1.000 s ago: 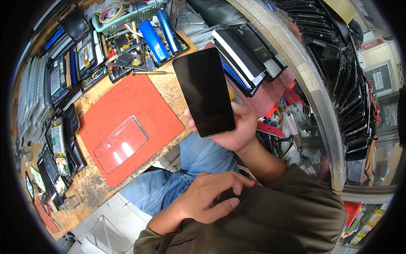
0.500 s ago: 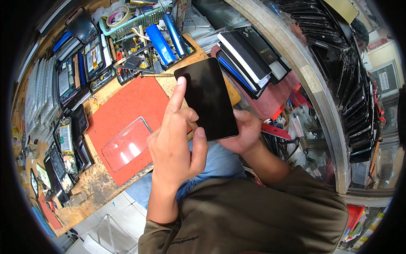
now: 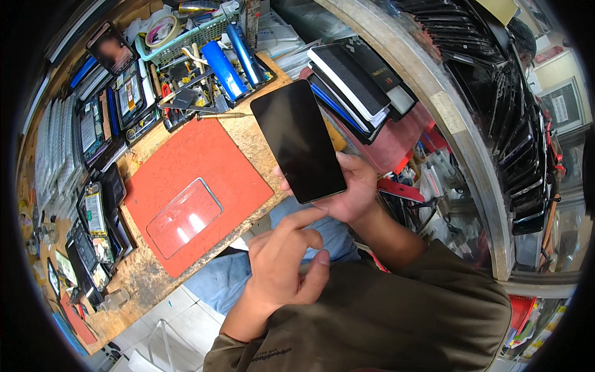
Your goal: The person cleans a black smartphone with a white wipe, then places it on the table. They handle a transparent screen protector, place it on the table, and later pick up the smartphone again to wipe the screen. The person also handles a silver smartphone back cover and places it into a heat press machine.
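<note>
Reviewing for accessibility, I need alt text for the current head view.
The right hand holds a black-screened phone; the left hand, empty, is near its lower end. A clear phone-shaped cover lies on an orange mat on a wooden bench.

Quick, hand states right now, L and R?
Left hand: open, fingers partly curled, holding nothing.
Right hand: closed around the lower part of the dark-screened smartphone.

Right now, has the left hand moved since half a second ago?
Yes: the left hand has drawn back downward in the picture, clear of the red mat it overlapped.
</note>
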{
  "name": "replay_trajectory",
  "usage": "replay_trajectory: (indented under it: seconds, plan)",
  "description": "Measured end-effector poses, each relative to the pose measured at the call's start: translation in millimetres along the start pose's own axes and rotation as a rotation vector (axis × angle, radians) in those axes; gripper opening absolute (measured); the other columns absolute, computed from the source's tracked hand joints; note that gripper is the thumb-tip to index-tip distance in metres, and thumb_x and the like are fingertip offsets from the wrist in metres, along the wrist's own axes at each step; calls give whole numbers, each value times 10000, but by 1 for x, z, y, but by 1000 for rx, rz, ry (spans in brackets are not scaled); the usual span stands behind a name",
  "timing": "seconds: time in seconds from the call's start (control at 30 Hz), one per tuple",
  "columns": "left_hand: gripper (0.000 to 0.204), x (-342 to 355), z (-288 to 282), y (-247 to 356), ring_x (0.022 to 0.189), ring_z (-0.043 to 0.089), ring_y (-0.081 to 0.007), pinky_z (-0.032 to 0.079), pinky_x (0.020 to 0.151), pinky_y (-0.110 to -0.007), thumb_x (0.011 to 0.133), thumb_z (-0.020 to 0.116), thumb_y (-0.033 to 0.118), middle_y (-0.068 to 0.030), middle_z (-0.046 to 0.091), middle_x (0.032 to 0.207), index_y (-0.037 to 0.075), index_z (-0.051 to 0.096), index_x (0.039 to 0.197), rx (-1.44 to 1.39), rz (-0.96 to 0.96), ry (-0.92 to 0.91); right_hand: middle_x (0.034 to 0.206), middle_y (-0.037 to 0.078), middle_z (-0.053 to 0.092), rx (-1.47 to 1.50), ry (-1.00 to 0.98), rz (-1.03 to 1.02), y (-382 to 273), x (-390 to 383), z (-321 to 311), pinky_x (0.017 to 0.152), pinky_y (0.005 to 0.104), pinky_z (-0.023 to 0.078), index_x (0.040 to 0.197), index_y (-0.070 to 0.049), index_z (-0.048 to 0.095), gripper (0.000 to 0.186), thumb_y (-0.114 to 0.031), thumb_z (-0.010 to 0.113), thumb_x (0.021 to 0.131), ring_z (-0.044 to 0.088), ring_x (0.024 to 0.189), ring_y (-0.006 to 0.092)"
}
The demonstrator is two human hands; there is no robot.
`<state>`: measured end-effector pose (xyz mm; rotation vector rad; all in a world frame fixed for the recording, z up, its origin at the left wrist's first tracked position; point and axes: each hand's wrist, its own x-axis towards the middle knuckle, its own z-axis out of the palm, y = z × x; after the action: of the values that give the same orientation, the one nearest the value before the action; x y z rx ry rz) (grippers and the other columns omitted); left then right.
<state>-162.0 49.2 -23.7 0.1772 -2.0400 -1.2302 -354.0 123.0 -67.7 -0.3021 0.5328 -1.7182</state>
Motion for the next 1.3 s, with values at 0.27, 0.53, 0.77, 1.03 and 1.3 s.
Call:
replay_trajectory:
  seconds: [0.27, 0.53, 0.77, 1.03, 1.3]
  plan:
    - [204, -16, 6, -3, 625, 697, -288, 550, 584, -344, 733, 746, 64, -251, 743, 1268, 13, 647, 904, -1, -72, -93, 1554, 402, 501, 184, 25, -35, 3, 0, 1, 1242, 612, 399, 1613, 111, 395, 766, -419, 482, 1066, 545, 1436, 502]
    - [265, 23, -4, -9, 705, 752, -339, 610, 721, -371, 676, 711, 49, -353, 612, 1493, 20, 644, 931, 214, -2, 65, 1486, 224, 647, 120, -121, -12, 15, -2, -12, 1194, 507, 469, 1577, 57, 477, 685, -386, 512, 1057, 642, 1359, 332]
    - [276, 50, -7, -13, 630, 686, -280, 539, 586, -344, 666, 681, 38, -316, 628, 1499, 29, 598, 930, 356, 41, 33, 1349, 175, 702, 110, -128, -18, 16, -5, 1, 1102, 463, 534, 1513, 31, 530, 608, -380, 517, 1064, 689, 1262, 291]
    - [270, 41, 8, -16, 553, 639, -259, 523, 543, -357, 657, 718, 97, -250, 666, 1482, 67, 610, 903, 340, 51, 27, 1413, 199, 669, 174, -306, -32, 13, 1, -2, 1117, 463, 519, 1526, 35, 510, 579, -347, 494, 1091, 675, 1285, 288]
    - [331, 34, 17, -5, 764, 716, -328, 542, 642, -376, 691, 740, 106, -237, 670, 1475, 67, 634, 1002, 154, 55, -95, 1381, 266, 672, 7, -107, -52, 9, 0, 11, 1128, 495, 514, 1493, 88, 517, 601, -364, 469, 1099, 677, 1268, 375]
